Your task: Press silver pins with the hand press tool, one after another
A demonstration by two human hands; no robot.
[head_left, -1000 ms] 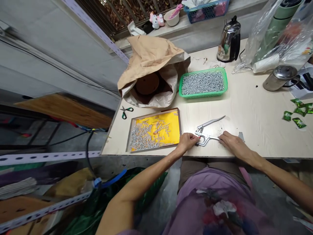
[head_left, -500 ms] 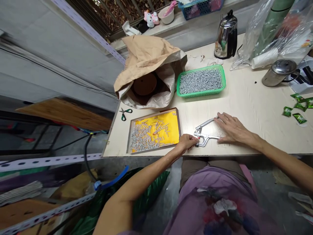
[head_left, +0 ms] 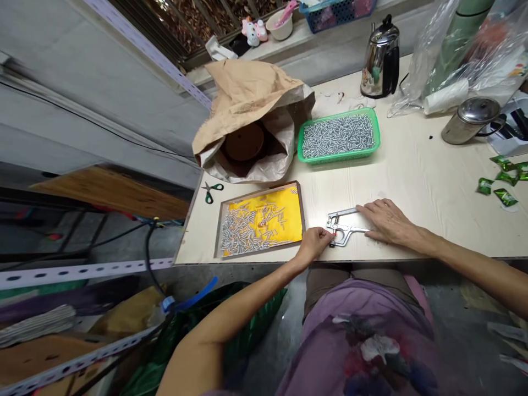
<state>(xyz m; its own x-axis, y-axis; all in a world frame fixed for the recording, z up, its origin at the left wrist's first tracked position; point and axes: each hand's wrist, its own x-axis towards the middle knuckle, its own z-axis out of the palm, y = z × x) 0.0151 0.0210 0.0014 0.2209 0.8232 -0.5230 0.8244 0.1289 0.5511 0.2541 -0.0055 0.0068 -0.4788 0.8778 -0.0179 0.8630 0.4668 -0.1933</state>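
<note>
Silver hand pliers with a spring lie near the table's front edge, their jaws towards the left. My right hand is wrapped over the two handle ends, fingers on the upper handle and thumb by the lower one. At the jaws, my left hand is closed in a pinch; what its fingertips hold is too small to make out. A bit of red shows there. Left of that hand, a shallow tray with a yellow lining holds many small silver metal pieces.
A green basket full of small metal pieces stands behind the pliers. An open brown paper sack is beside it. Scissors lie at the left. A kettle, a lidded metal mug and green wrapped packets are on the right.
My right hand has closed down on the pliers, and the upper handle has swung towards the lower one. My left hand has stayed at the jaws.
</note>
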